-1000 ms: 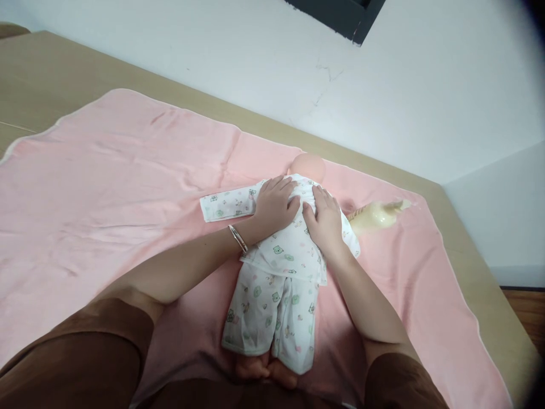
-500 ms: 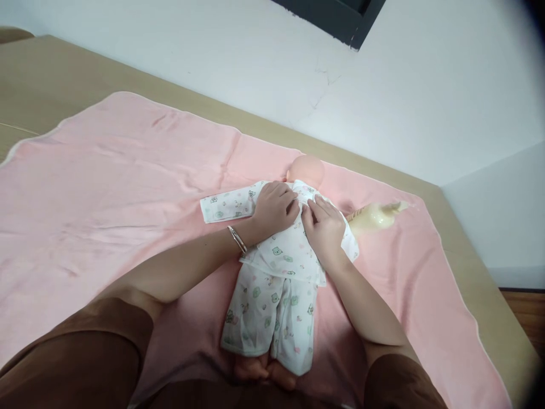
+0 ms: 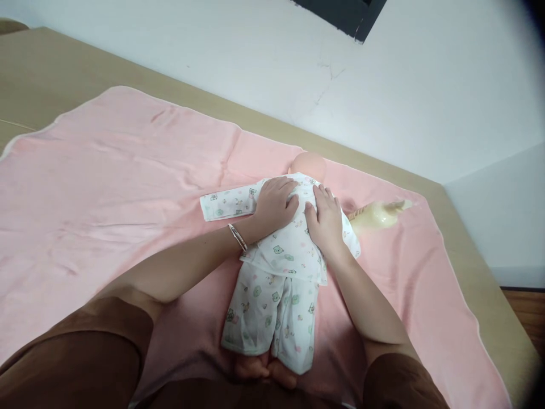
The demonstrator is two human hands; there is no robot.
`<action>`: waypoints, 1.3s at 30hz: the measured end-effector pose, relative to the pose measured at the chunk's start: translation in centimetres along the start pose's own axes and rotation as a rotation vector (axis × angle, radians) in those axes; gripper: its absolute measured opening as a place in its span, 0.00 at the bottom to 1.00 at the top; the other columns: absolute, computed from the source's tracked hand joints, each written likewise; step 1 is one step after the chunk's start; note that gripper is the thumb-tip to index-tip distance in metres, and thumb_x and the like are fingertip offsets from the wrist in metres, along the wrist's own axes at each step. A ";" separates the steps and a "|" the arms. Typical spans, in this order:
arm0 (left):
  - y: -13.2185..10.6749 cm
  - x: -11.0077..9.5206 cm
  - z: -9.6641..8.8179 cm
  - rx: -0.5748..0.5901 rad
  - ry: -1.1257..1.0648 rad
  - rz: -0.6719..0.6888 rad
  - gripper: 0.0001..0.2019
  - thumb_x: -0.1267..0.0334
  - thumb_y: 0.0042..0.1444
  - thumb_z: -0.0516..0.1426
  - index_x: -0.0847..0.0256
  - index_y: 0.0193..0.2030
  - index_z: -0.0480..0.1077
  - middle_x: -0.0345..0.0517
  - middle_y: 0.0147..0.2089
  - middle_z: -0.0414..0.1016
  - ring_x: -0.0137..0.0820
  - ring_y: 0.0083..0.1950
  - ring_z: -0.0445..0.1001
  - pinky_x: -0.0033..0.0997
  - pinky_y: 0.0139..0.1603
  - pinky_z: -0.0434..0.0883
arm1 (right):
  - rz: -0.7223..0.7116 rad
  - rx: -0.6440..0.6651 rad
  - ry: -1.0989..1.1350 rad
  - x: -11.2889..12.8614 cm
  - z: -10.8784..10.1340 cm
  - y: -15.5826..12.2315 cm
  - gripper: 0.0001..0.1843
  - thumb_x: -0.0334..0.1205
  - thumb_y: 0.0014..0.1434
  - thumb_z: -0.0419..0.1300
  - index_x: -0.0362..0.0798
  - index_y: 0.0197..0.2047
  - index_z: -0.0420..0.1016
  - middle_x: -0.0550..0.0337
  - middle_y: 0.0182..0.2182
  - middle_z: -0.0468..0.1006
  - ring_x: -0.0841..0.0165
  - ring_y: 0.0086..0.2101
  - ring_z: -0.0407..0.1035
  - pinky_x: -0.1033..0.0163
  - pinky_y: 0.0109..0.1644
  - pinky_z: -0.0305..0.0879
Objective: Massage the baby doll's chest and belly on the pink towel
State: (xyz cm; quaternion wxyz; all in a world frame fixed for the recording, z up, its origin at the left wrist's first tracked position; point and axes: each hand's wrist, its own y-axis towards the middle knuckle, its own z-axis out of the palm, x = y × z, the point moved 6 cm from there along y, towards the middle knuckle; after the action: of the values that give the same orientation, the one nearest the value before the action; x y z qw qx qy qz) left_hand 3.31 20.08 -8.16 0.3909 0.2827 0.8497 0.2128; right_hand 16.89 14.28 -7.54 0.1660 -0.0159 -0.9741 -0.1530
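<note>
A baby doll [image 3: 309, 165] lies on a pink blanket [image 3: 128, 176], head away from me, dressed in a white printed top [image 3: 289, 250] and matching trousers [image 3: 272, 318]. My left hand [image 3: 275, 204] lies flat on the doll's left shoulder, fingers stretched toward the collar; a bracelet sits on that wrist. My right hand [image 3: 326, 218] rests flat on the right side of the chest, fingers spread. One empty sleeve [image 3: 225, 204] of the top lies out to the left. The doll's bare right arm [image 3: 377, 215] sticks out to the right. Its bare feet [image 3: 264, 372] show below the trousers.
The blanket covers a tan wooden table [image 3: 51, 79] that stands against a white wall [image 3: 426, 85]. The table's right edge [image 3: 489, 295] drops to a wooden floor. A dark frame [image 3: 340, 14] hangs on the wall above.
My right hand's fingers, bent at the collar half a second ago, have flattened on the chest. The left hand has hardly moved.
</note>
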 end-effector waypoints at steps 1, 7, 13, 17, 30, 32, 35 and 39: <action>0.0 0.0 0.0 0.001 -0.001 -0.003 0.17 0.65 0.61 0.51 0.66 0.53 0.74 0.54 0.56 0.77 0.42 0.60 0.72 0.45 0.65 0.65 | -0.001 -0.001 0.001 0.0 0.0 0.0 0.30 0.47 0.70 0.44 0.44 0.71 0.58 0.46 0.70 0.59 0.52 0.70 0.49 0.37 0.72 0.46; 0.0 0.1 0.0 -0.005 -0.012 -0.009 0.17 0.65 0.61 0.51 0.65 0.53 0.74 0.52 0.55 0.78 0.41 0.60 0.72 0.45 0.65 0.66 | -0.012 -0.012 0.015 0.1 0.0 0.0 0.29 0.48 0.70 0.43 0.47 0.70 0.58 0.48 0.69 0.61 0.54 0.70 0.50 0.37 0.72 0.46; 0.0 0.2 0.0 -0.011 -0.015 -0.010 0.18 0.64 0.60 0.50 0.65 0.53 0.74 0.52 0.55 0.78 0.42 0.59 0.72 0.46 0.65 0.66 | -0.010 -0.013 0.015 0.0 0.0 -0.1 0.30 0.48 0.70 0.43 0.47 0.70 0.58 0.48 0.69 0.61 0.54 0.70 0.50 0.38 0.72 0.45; 0.0 0.2 0.0 -0.005 -0.017 -0.017 0.18 0.64 0.60 0.50 0.64 0.53 0.74 0.52 0.56 0.78 0.41 0.59 0.72 0.45 0.65 0.65 | -0.007 -0.008 0.012 0.0 0.1 0.0 0.30 0.48 0.70 0.43 0.46 0.70 0.58 0.48 0.70 0.60 0.54 0.70 0.50 0.38 0.72 0.46; 0.0 0.1 -0.1 0.021 -0.019 -0.035 0.18 0.64 0.59 0.51 0.63 0.53 0.74 0.51 0.56 0.77 0.41 0.60 0.72 0.46 0.65 0.65 | -0.016 -0.016 0.027 0.0 0.0 -0.1 0.29 0.48 0.70 0.44 0.47 0.70 0.59 0.47 0.69 0.61 0.54 0.70 0.51 0.37 0.71 0.46; 0.0 0.1 0.0 0.024 -0.014 -0.038 0.18 0.65 0.60 0.51 0.63 0.53 0.73 0.52 0.57 0.77 0.41 0.61 0.72 0.45 0.66 0.65 | -0.014 -0.015 0.025 0.0 0.0 -0.1 0.29 0.49 0.70 0.43 0.47 0.70 0.59 0.47 0.69 0.61 0.53 0.70 0.51 0.37 0.71 0.46; 0.0 0.1 -0.1 0.022 -0.009 -0.034 0.18 0.65 0.60 0.51 0.64 0.53 0.74 0.52 0.56 0.77 0.41 0.60 0.72 0.45 0.66 0.65 | -0.016 -0.014 0.021 -0.1 0.0 0.0 0.29 0.49 0.70 0.43 0.47 0.70 0.59 0.48 0.69 0.61 0.53 0.70 0.51 0.37 0.71 0.46; 0.0 -0.4 -0.1 0.054 0.048 -0.042 0.19 0.65 0.61 0.50 0.65 0.56 0.72 0.54 0.59 0.76 0.42 0.63 0.70 0.46 0.67 0.64 | -0.023 -0.016 0.020 -0.1 0.1 0.0 0.29 0.48 0.70 0.43 0.47 0.70 0.59 0.48 0.69 0.61 0.54 0.70 0.51 0.38 0.71 0.46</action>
State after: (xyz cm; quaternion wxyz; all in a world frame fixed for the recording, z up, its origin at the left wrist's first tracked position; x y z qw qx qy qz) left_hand 3.45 19.78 -7.84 0.3672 0.2702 0.8699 0.1883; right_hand 16.97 14.27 -7.64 0.1736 -0.0044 -0.9713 -0.1627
